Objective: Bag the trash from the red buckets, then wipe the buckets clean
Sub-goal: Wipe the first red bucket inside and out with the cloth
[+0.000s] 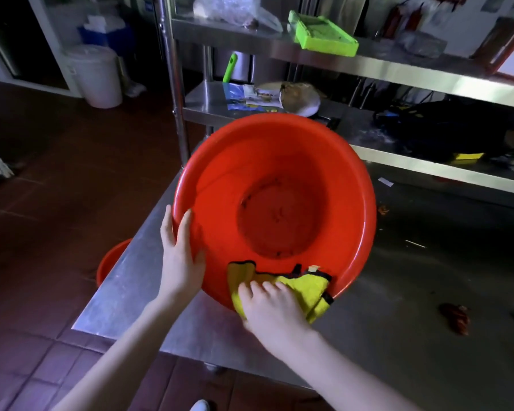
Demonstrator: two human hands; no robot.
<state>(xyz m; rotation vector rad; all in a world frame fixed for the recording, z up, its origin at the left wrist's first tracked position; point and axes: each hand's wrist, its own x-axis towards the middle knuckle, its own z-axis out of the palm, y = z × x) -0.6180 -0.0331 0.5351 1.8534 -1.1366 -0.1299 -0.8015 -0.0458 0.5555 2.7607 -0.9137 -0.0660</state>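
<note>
Fingers of the left hand (180, 256) clasp the left rim of the red bucket (279, 161), thumb inside and the rest outside, holding it tilted toward the camera on the steel table (125, 280). The right hand (270, 310) presses a yellow cloth (300, 287) against the bucket's near inner wall, fingers spread and fairly straight (the cloth drapes over the rim). A second red bucket (110, 259) sits on the floor, half hidden by the table's left edge.

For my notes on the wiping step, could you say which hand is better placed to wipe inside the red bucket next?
Right: the right hand presses the yellow cloth against the near wall of the red bucket; the left hand grips its rim, steadying it.
</note>
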